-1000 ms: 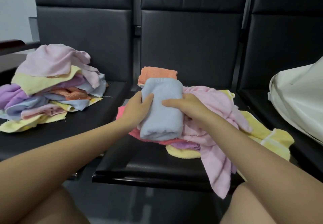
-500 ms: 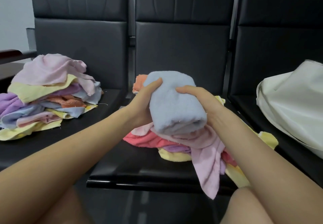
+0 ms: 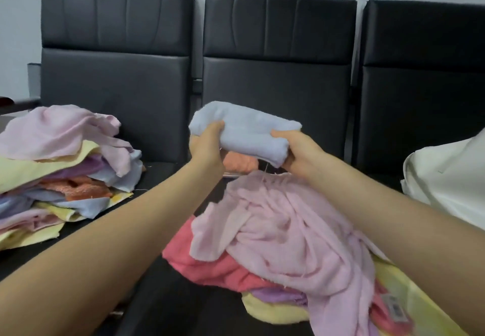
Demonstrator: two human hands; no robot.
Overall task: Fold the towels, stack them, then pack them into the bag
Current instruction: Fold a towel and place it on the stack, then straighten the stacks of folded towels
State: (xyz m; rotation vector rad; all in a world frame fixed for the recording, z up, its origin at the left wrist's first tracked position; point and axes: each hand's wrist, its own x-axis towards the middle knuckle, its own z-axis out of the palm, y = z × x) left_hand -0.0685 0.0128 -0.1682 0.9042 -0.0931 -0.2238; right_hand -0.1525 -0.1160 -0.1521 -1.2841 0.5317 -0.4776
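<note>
A person holds a folded light blue towel (image 3: 246,136) in the air with both hands over the middle seat (image 3: 162,307) of a row of three black padded chairs. The left hand (image 3: 207,149) grips the towel's left end, thumb on top and the fingers curled underneath; the right hand (image 3: 299,152) clamps its right end in the same way. The towel hangs clear of everything below it, with a loose thread trailing from its lower right corner. Directly beneath it, at the back of the middle seat, lies a folded orange towel (image 3: 241,162). Nearer the camera on that seat sprawls a heap of unfolded towels (image 3: 283,233), a pale pink one on top of coral, purple and yellow ones. A second, taller pile of mixed towels (image 3: 60,167) covers the left seat. A white bag (image 3: 446,178) sits on the right seat, partly cut off by the frame's edge.
</note>
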